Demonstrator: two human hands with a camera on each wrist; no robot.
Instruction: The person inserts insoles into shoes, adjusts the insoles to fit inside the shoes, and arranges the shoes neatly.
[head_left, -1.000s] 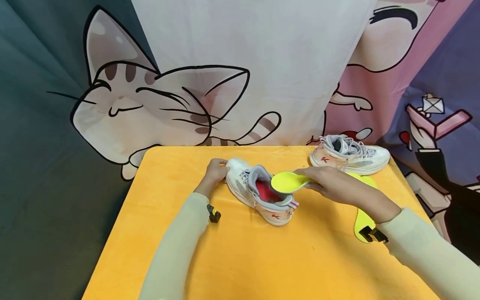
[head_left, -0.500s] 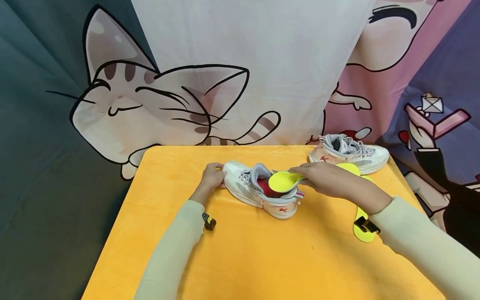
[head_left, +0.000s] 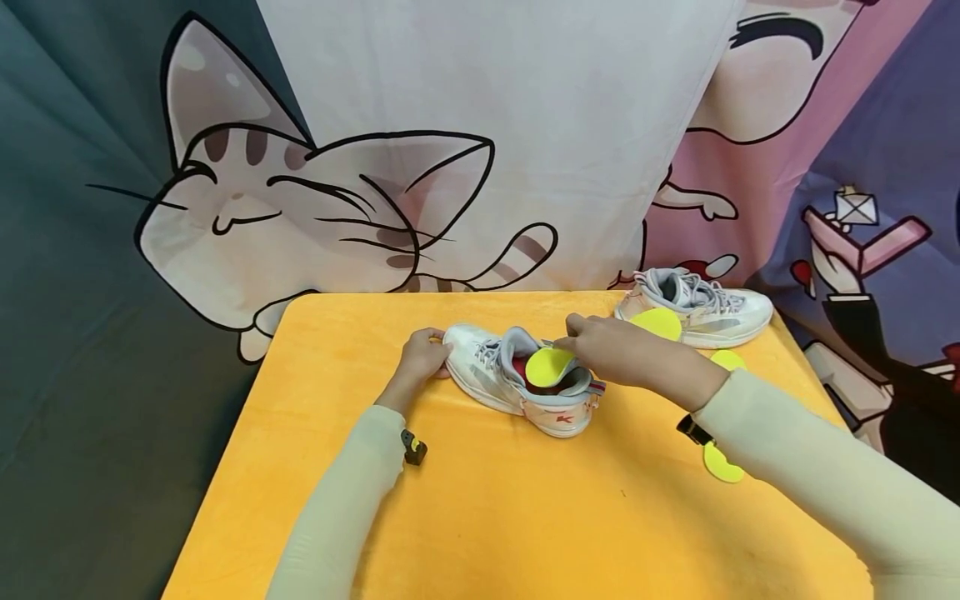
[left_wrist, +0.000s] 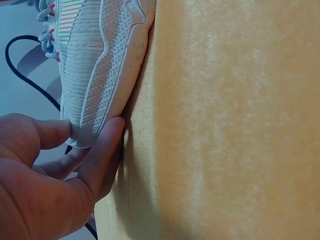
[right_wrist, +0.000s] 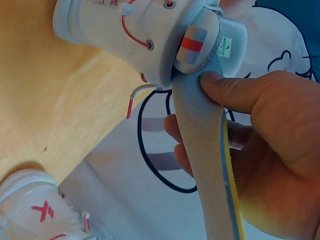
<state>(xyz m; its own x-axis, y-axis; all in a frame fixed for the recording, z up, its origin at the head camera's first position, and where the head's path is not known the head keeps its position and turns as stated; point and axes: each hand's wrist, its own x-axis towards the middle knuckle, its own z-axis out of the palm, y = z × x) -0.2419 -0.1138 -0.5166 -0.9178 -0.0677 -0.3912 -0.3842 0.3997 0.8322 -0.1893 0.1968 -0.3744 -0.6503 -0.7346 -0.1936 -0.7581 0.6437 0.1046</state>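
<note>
A white sneaker (head_left: pixel 483 371) with a red lining stands mid-table, its toe pointing left. My left hand (head_left: pixel 422 357) grips its toe; in the left wrist view the thumb and fingers (left_wrist: pixel 102 160) straddle the toe tip. My right hand (head_left: pixel 611 346) pinches an insole (head_left: pixel 549 367), yellow below and grey mesh above. One end of the insole dips into the shoe's opening, where its tip is hidden, while the other end shows yellow beyond the hand. In the right wrist view, thumb on the mesh (right_wrist: pixel 200 145), fingers behind, the hand is close to the shoe's collar.
The matching sneaker (head_left: pixel 697 308) stands at the table's back right. A second yellow insole (head_left: pixel 723 464) lies on the right, partly covered by my right sleeve. The yellow cloth-covered table (head_left: pixel 487 517) meets a cartoon curtain (head_left: pixel 600 150) at its back edge.
My right hand has moved left and tilted the insole, so its front end now reaches into the shoe. The shoe and left hand shifted slightly, then stayed put.
</note>
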